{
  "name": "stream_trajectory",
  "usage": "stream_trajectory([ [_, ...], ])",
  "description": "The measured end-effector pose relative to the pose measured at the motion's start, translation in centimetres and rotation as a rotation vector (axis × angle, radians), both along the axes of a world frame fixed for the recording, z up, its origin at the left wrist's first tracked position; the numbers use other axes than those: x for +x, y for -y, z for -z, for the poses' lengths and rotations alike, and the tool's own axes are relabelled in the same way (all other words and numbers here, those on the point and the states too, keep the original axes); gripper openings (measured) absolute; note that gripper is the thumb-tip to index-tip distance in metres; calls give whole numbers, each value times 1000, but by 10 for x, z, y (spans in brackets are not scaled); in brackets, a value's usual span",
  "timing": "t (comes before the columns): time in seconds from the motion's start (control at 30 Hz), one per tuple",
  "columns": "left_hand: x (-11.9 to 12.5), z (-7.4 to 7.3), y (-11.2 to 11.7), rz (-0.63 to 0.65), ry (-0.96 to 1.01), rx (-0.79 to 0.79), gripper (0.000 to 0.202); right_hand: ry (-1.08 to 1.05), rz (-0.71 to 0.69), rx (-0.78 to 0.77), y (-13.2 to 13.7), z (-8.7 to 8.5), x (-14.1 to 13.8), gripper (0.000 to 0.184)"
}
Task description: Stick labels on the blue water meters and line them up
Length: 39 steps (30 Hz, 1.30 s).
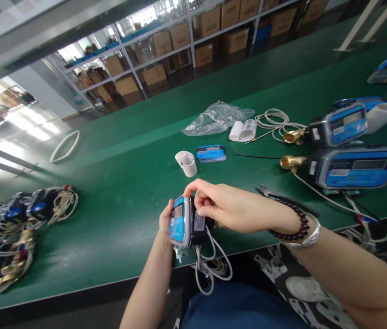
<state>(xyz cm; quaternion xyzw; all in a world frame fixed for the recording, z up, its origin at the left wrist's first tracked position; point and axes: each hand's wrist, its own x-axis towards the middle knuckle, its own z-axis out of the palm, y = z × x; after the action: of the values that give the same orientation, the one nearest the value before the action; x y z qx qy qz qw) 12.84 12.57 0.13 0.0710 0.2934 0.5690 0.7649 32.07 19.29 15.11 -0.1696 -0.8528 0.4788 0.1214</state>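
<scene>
My left hand (166, 218) is wrapped round the far side of a boxy meter (181, 221) with a blue face and a small display. The meter is tilted up near the table's front edge. My right hand (214, 203) is closed against its upper edge and dark side, index finger bent over the rim and thumb by a pale label (199, 222). Whether a small piece sits between those fingers is hidden. White cable (219, 274) loops down from the meter past the table edge. Just beyond lie a stack of blue face labels (211, 153) and a white label roll (188, 163).
Two meters with brass fittings (354, 167) (346, 123) stand at right, near pliers (265, 190) and a coiled cable (276, 121). A plastic bag (217, 119) and another roll (247, 130) lie behind. Several bagged meters (15, 212) crowd the left of the green table (121, 173).
</scene>
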Motion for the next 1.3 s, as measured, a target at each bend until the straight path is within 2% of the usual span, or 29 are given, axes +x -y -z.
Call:
stream_trajectory([
  [0.47, -1, -2, -1, 10, 0, -21, 35, -7, 43, 54, -1, 4, -1, 27],
  [0.63, 1, -2, 0, 9, 5, -2, 36, -32, 97, 200, 10, 8, 1, 27],
  [0.77, 2, -2, 0, -3, 11, 23, 34, 0, 201, 393, 25, 8, 3, 40],
  [0.87, 0, -2, 0, 1, 0, 25, 37, -12, 275, 459, 25, 8, 2, 64],
  [0.93, -2, -1, 0, 21, -14, 14, 39, 2, 301, 390, 17, 10, 0, 80],
  [1.0, -3, 1, -1, 30, -32, 5, 40, 33, 328, 251, 5, 16, -3, 82],
  [1.03, -4, 1, -2, 23, -42, 5, 40, 35, 371, 189, -2, 20, -4, 73],
  [1.1, -5, 2, -4, -19, -68, 12, 37, -34, 552, 120, -11, 32, -3, 45],
  [1.17, -4, 0, -6, -73, -99, 15, 35, -229, 771, 43, -12, 48, 3, 21],
  [1.2, -2, -2, -6, -100, -119, 14, 35, -332, 853, 1, -8, 58, 8, 18],
  [1.23, 0, -5, -6, -124, -141, 8, 35, -421, 900, -58, -1, 69, 12, 23],
  [1.3, 6, -14, -6, -167, -194, -10, 35, -543, 928, -227, 20, 88, 21, 34],
])
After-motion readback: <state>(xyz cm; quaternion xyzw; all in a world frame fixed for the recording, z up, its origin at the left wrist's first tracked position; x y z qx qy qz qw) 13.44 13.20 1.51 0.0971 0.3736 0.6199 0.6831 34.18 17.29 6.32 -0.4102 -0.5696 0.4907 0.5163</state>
